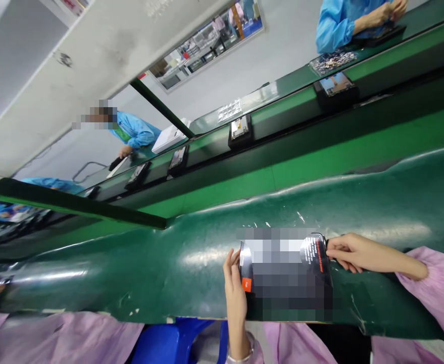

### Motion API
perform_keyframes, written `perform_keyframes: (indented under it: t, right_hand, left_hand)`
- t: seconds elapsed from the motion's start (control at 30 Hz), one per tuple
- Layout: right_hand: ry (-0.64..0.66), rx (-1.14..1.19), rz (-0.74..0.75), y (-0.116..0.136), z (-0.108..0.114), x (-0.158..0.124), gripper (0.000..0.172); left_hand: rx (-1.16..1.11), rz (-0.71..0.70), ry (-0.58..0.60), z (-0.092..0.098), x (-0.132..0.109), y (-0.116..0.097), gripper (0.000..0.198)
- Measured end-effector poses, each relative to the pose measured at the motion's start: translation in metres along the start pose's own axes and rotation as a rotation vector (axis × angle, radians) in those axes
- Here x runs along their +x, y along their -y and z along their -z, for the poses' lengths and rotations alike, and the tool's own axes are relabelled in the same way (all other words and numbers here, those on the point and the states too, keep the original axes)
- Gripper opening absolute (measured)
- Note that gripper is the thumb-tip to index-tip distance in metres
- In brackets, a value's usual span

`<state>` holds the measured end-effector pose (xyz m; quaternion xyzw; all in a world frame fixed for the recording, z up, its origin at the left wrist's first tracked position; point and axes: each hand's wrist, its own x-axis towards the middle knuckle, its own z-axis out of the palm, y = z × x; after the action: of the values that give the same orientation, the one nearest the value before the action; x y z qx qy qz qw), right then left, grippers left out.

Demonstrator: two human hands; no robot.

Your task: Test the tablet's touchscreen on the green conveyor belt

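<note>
A dark, flat, glossy tablet-like device (287, 273) lies at the front edge of the green bench, its middle blurred out. White and red lettering shows on its right part, and an orange label (246, 284) sits at its lower left. My left hand (235, 287) grips the left edge, with the fingers along the side. At the upper right corner, the bent fingers of my right hand (347, 253) pinch the right edge. The underside of the device and some fingertips are hidden.
The green bench (191, 263) has small scraps beyond the device. Behind it runs a dark conveyor (206, 162) carrying several devices in black trays (240, 130). Co-workers in blue sleeves (333, 25) sit across; a pink-sleeved person (55, 333) sits left, near a blue stool (161, 344).
</note>
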<state>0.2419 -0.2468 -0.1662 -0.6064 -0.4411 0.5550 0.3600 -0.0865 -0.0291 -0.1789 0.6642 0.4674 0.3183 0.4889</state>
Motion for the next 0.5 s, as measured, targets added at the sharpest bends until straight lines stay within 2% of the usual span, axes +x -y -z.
perform_keyframes:
  t: [0.13, 0.33, 0.4, 0.5]
  right_hand:
    - [0.026, 0.06, -0.032, -0.002, -0.002, 0.001, 0.088]
    - [0.057, 0.144, -0.052, -0.005, -0.005, 0.006, 0.095]
    - [0.063, 0.163, -0.042, -0.005, -0.004, 0.006, 0.095]
    - [0.066, 0.186, -0.028, -0.006, 0.001, 0.005, 0.094]
  left_hand:
    - [0.294, 0.096, 0.15, 0.005, 0.002, -0.023, 0.07]
    - [0.312, 0.195, 0.161, -0.002, 0.037, -0.048, 0.064]
    - [0.238, 0.222, 0.247, 0.001, 0.047, -0.056, 0.069]
    - [-0.113, 0.357, 0.436, 0.003, 0.056, -0.066, 0.069]
